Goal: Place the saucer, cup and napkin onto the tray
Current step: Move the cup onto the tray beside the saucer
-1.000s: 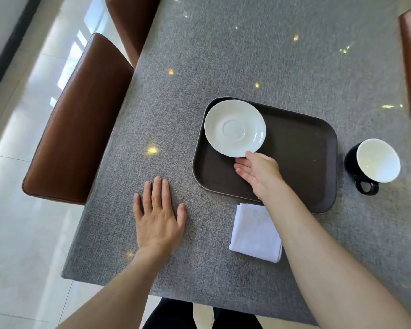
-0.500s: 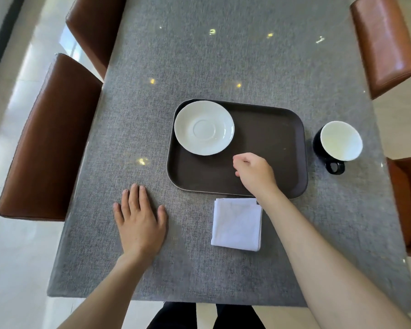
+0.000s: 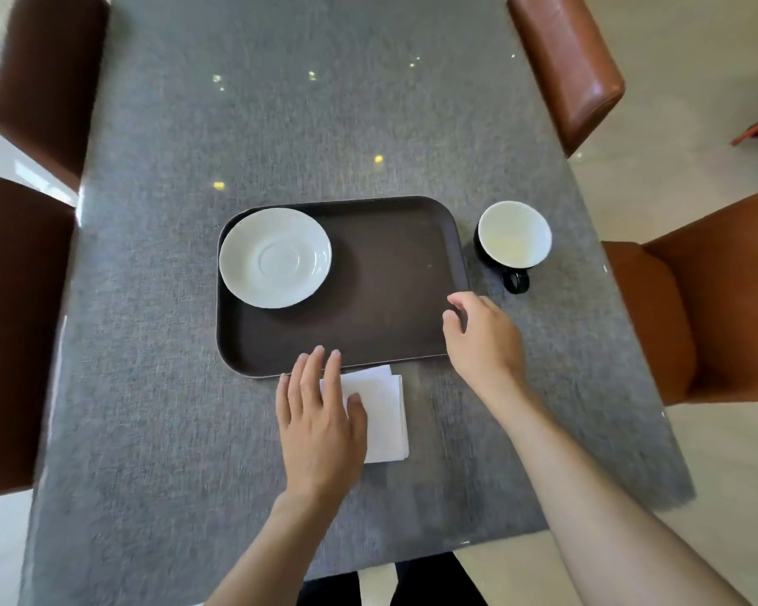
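A white saucer [image 3: 275, 257] lies in the far left part of the dark brown tray [image 3: 386, 290]. A black cup with a white inside [image 3: 513, 239] stands on the table just right of the tray, handle toward me. A folded white napkin [image 3: 384, 417] lies on the table against the tray's near edge. My left hand [image 3: 320, 422] rests flat over the napkin's left part, fingers apart, fingertips reaching the tray's rim. My right hand [image 3: 482, 334] hovers at the tray's near right corner, fingers loosely curled, holding nothing, a short way from the cup.
The grey table [image 3: 171, 343] has brown leather chairs on the left [image 3: 9, 321], far left [image 3: 40, 72], right [image 3: 709, 308] and far right [image 3: 565, 63]. The table's near edge runs close to my body.
My left hand slid right from the bare table onto the napkin. My right hand moved right, from the middle of the tray's near edge to its right corner, nearer the cup.
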